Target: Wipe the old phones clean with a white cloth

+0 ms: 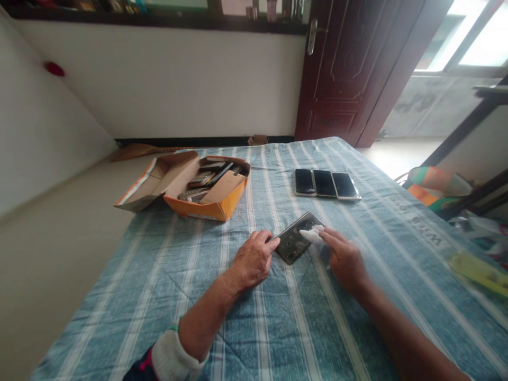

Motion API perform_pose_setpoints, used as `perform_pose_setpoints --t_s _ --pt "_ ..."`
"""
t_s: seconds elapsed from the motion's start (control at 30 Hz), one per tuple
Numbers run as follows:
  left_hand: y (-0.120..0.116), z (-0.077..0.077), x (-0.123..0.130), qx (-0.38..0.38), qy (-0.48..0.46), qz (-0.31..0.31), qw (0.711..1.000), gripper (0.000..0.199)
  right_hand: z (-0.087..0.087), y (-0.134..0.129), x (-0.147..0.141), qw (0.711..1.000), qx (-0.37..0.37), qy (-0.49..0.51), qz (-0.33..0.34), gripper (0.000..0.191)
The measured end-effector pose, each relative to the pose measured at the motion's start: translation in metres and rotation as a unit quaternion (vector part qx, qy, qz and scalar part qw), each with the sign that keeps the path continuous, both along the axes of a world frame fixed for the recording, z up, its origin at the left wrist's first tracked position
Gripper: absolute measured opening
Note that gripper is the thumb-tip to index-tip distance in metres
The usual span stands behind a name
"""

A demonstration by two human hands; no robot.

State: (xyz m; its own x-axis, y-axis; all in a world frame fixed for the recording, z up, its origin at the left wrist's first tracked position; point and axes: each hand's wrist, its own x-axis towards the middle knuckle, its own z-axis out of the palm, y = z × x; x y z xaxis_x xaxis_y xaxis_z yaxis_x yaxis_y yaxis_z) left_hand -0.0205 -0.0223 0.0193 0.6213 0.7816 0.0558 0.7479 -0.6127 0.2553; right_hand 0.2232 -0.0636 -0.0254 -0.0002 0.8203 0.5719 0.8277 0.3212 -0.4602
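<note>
A dark phone (291, 247) lies at a slant on the striped blue cloth, its back with a round sensor and camera facing up. My left hand (254, 258) is closed at the phone's left edge, thumb and fingertips pressed on it. Over the phone's right part, my right hand (346, 259) pinches a crumpled white tissue (312, 233), which touches the phone's surface. Farther back, three phones lie side by side with dark screens up: a left one (304, 182), a middle one (324, 183) and a right one (345, 186).
An open orange cardboard box (216, 210) full of phones stands at the back left, its lid flap (161, 180) spread leftward. A yellow item (480, 272) lies at the right edge of the striped cloth (159, 317). Beyond are a wall and a dark red door (349, 69).
</note>
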Motion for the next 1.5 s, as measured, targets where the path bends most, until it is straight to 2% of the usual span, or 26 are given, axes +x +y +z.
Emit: perform_pose_setpoints --t_s 0.13,0.23,0.33,0.57,0.77,0.93,1.07,1.37,1.5 --pt "0.001 -0.003 -0.001 0.006 0.0 0.0 1.0 0.043 0.001 -0.005 -0.029 0.996 0.03 -0.045 0.067 0.043" --pt "0.001 -0.005 -0.002 0.015 -0.004 -0.001 1.0 0.047 0.002 -0.013 -0.054 0.977 0.071 -0.137 0.149 0.035" --pt "0.002 -0.004 -0.002 0.011 -0.001 0.0 1.0 0.049 0.0 -0.018 -0.068 0.958 0.107 -0.208 0.164 0.029" --pt "0.002 -0.005 -0.001 0.017 -0.002 -0.001 1.0 0.045 -0.004 -0.025 -0.065 0.953 0.132 -0.236 0.136 0.026" --pt "0.002 -0.003 -0.001 0.008 0.009 0.002 1.0 0.046 -0.003 -0.019 -0.071 0.96 0.076 -0.237 0.128 0.028" --pt "0.001 -0.001 -0.001 0.003 0.009 0.007 1.0 0.049 -0.006 -0.02 -0.072 0.959 0.078 -0.246 0.115 0.028" --pt "0.001 -0.002 -0.001 0.0 0.004 0.005 1.0 0.045 -0.009 -0.022 -0.059 0.962 0.066 -0.246 0.102 0.03" --pt "0.002 -0.003 -0.002 0.017 -0.004 -0.003 1.0 0.043 -0.012 0.006 -0.015 0.972 -0.022 -0.232 -0.024 0.039" --pt "0.002 -0.003 -0.001 0.018 -0.003 -0.004 1.0 0.043 -0.012 0.011 -0.01 0.978 -0.037 -0.199 -0.052 0.044"
